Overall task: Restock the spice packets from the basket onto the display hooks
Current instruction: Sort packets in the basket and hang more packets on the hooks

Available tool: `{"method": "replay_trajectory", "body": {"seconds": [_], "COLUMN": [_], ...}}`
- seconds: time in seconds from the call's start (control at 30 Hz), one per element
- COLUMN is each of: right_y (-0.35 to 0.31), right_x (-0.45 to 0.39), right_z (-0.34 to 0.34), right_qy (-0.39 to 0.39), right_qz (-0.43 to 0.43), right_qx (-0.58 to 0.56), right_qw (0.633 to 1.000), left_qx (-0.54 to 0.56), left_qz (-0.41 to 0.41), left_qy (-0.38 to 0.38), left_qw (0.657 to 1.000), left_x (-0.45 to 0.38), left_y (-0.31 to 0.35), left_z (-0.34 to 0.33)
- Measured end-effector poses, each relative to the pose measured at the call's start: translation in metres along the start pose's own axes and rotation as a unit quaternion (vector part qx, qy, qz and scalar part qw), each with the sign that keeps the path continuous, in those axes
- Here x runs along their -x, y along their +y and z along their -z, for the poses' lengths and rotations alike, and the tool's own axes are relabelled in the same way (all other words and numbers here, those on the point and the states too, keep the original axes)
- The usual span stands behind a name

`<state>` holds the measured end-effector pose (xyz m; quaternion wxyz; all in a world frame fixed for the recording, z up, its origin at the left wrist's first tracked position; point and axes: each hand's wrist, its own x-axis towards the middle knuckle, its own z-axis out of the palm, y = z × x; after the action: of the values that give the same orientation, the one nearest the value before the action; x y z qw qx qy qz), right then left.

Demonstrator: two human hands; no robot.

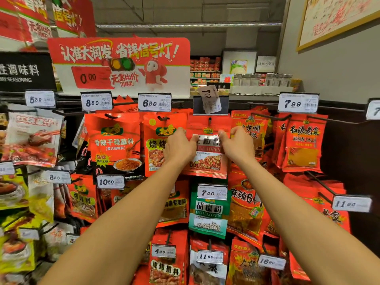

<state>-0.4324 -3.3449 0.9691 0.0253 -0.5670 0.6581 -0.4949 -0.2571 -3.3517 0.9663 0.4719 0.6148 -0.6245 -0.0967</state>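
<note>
Gripping a red spice packet by its upper edges, both hands reach up to the middle of the display. The left hand pinches the packet's top-left corner, thumb in front; the right hand pinches the top-right corner the same way. The packet hangs upright between them, its punch hole on or right at the display hook at 12 o'clock, though the tip is too blurred to be sure. A crooked price tag sits directly above. At the packet's 6 o'clock hangs a green pepper packet; at 9 o'clock, a red barbecue packet; at 3 o'clock, more red packets.
</note>
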Motion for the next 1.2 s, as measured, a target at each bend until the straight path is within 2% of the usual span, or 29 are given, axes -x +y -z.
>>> {"method": "replay_trajectory", "body": {"seconds": [0.17,0.23,0.27,0.33,0.4,0.6,0.7,0.83,0.97,1.1,1.2], "right_y": [0.011,0.012,0.014,0.026,0.045,0.144,0.207,0.291,0.365,0.439,0.494], "right_x": [0.059,0.087,0.101,0.129,0.159,0.261,0.329,0.429,0.518,0.599,0.655], "right_z": [0.025,0.029,0.028,0.019,0.000,-0.093,-0.138,-0.188,-0.237,-0.286,-0.324], "right_qy": [0.087,0.058,0.013,-0.106,-0.200,-0.355,-0.403,-0.451,-0.490,-0.503,-0.513], "right_qz": [0.028,0.035,0.029,-0.009,-0.061,-0.205,-0.290,-0.408,-0.469,-0.466,-0.491], "right_qx": [-0.135,-0.198,-0.226,-0.286,-0.296,-0.180,-0.095,-0.009,0.051,0.120,0.145], "right_qw": [0.987,0.978,0.974,0.952,0.932,0.894,0.863,0.794,0.733,0.718,0.689], "left_qx": [0.035,0.070,0.104,0.185,0.251,0.286,0.261,0.223,0.182,0.140,0.122], "left_qz": [-0.107,-0.116,-0.101,-0.034,0.041,0.296,0.430,0.567,0.642,0.681,0.694], "left_qy": [0.002,-0.027,-0.054,-0.118,-0.158,-0.185,-0.181,-0.174,-0.191,-0.215,-0.257], "left_qw": [0.994,0.990,0.988,0.975,0.954,0.892,0.845,0.773,0.720,0.686,0.661], "left_x": [0.046,0.069,0.081,0.105,0.131,0.229,0.292,0.390,0.472,0.539,0.590], "left_y": [-0.028,-0.045,-0.056,-0.081,-0.114,-0.239,-0.307,-0.398,-0.484,-0.567,-0.623], "left_z": [0.035,0.048,0.052,0.055,0.050,0.005,-0.023,-0.064,-0.107,-0.159,-0.202]}}
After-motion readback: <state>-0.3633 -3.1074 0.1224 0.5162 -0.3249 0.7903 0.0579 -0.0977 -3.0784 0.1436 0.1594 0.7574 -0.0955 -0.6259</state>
